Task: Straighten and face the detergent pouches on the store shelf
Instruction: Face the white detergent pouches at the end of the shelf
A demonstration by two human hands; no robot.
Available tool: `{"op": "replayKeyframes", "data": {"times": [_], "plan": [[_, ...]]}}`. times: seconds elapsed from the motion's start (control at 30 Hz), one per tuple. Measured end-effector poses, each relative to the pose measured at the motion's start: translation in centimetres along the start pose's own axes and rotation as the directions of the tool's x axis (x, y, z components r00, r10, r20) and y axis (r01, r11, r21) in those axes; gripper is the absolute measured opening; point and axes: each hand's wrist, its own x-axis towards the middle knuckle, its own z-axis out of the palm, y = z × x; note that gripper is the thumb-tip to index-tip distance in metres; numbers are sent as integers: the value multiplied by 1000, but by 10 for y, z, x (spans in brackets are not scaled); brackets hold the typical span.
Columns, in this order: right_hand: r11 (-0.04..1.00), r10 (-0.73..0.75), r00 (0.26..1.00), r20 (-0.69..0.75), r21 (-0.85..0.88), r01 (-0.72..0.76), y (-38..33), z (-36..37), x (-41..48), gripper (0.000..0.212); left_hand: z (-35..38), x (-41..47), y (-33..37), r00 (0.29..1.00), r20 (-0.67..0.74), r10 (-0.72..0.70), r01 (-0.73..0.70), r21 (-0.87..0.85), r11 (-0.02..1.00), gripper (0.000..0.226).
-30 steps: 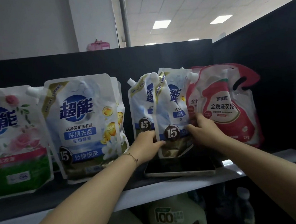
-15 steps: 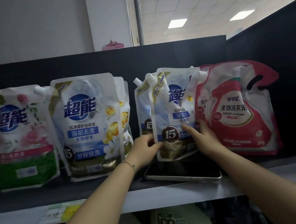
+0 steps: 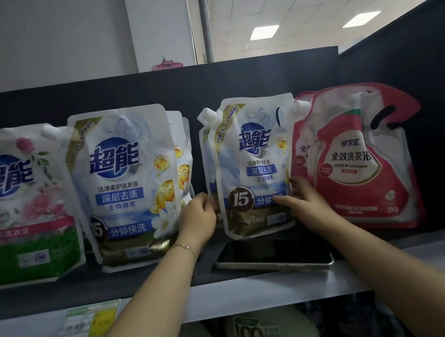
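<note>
A person is holding a white-and-blue pouch point(image 3: 254, 165) on the shelf point(image 3: 256, 293) with both hands. The left hand point(image 3: 200, 217), wearing a thin bracelet point(image 3: 183, 246), is gripping the pouch's lower left edge with curled fingers. The right hand point(image 3: 306, 203) is pinching the lower right edge, its thumb lying across the front. The pouch is sitting upright with its label facing out, and a matching pouch point(image 3: 206, 153) is peeking out behind its left side. A red pouch point(image 3: 357, 159) is leaning just beside it on the right. Another white pouch point(image 3: 127, 184) and a rose-printed pouch point(image 3: 19, 206) are standing to the left. A tablet point(image 3: 274, 256) is lying flat in front of the held pouch.
</note>
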Motion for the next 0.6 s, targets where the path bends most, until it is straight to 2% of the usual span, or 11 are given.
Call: {"op": "replayKeyframes", "data": {"times": [0.07,0.2,0.23,0.3,0.37,0.43,0.6], "plan": [[1000,-21,999,27,8,21,1,-1,0,77,1,1,0,1000,-17,3,-4,-28,1000,30],[997,-63,997,53,-38,65,1,-2,2,59,3,-1,3,997,79,-3,15,-153,988,26],[995,-78,995,67,-57,81,1,-2,2,64,2,-2,3,996,87,-7,23,-177,984,36],[991,-90,989,114,-88,100,0,-3,2,81,0,-4,4,991,133,-33,63,-223,973,74],[989,-103,981,163,-86,118,1,-2,3,78,-1,-7,4,985,171,-32,70,-217,974,90],[988,-116,973,199,-81,134,1,0,5,74,-1,-8,4,987,155,-31,60,-186,981,92],[983,-97,971,217,-135,128,5,2,10,90,0,-8,5,998,68,10,4,-208,978,78]]}}
